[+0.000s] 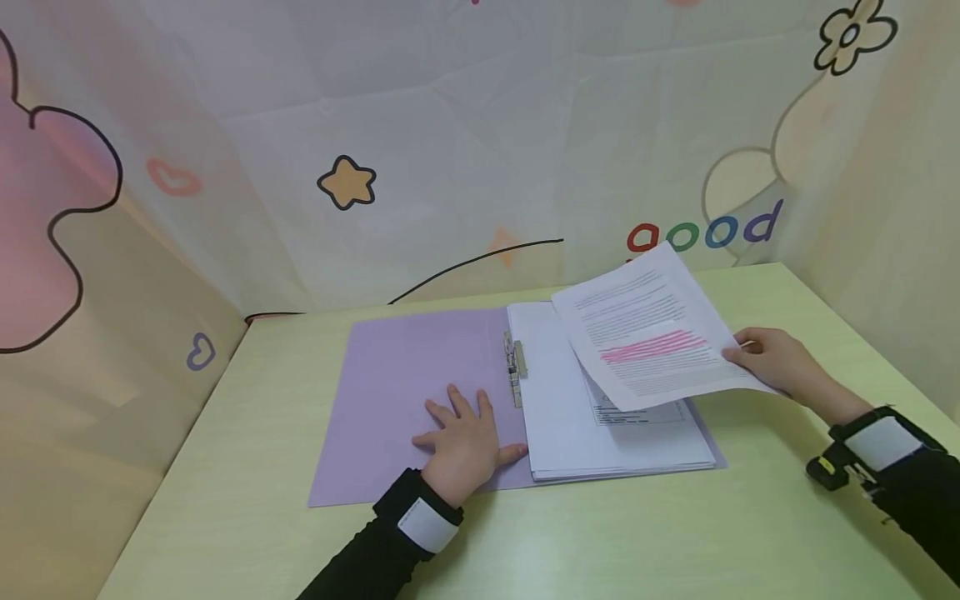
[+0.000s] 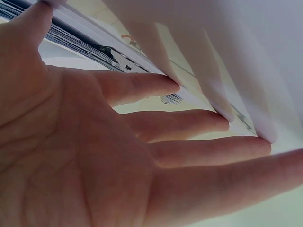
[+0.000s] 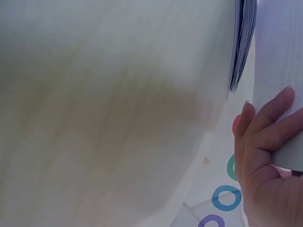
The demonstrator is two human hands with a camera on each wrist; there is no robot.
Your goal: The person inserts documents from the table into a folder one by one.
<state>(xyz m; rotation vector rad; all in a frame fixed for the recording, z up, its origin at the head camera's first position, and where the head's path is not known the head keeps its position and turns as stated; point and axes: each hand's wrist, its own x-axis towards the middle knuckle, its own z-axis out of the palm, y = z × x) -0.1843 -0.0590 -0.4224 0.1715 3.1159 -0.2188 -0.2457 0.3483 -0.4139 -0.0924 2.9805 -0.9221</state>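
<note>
A purple folder (image 1: 397,367) lies spread on the table, with a metal clip (image 1: 515,367) along its spine. My left hand (image 1: 461,450) rests on the folder's left cover with fingers spread; its thumb reaches the edge of the paper stack (image 1: 555,433). In the left wrist view the palm and straight fingers of that hand (image 2: 118,142) show beside the clip. My right hand (image 1: 780,362) pinches the right edge of a printed sheet (image 1: 637,333) with pink highlighted lines, raised and tilted above the stack. The right wrist view shows this hand (image 3: 270,156) gripping the sheet (image 3: 279,52).
The pale yellow-green table (image 1: 600,542) extends around the folder. Behind it hangs a light cloth backdrop (image 1: 465,167) with a star, hearts and coloured letters. Another printed page (image 1: 645,414) shows partly under the raised sheet.
</note>
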